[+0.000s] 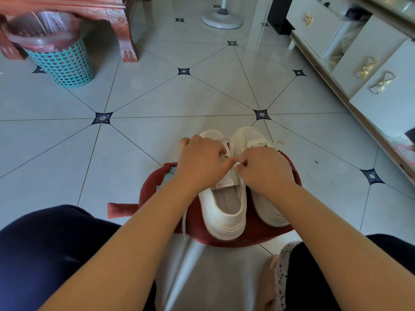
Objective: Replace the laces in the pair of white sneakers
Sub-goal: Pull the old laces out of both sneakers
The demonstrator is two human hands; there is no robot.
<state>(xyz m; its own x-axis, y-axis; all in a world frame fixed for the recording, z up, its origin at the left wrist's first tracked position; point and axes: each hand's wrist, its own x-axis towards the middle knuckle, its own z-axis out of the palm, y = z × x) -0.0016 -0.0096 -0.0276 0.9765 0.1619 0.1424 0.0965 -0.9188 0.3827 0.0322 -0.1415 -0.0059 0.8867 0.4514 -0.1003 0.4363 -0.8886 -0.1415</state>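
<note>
Two white sneakers [226, 212] sit side by side on a red cloth [195, 218] on the tiled floor [157, 97]. Both hands curl over the nearer shoe's tongue, hiding its eyelets. The left hand [199, 162] and right hand [265, 169] pinch a white lace [237, 164] between them. A teal basket [65, 63] and a white cabinet [368, 70] stand well apart.

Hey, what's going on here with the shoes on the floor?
A seated person is lacing a pair of white sneakers that sit side by side on a dark red cloth on the grey tiled floor. The left hand and right hand both pinch a white lace above the tongue of the nearer white sneaker. A loose strand trails toward the person. The other white sneaker is partly hidden behind the right hand.
</note>
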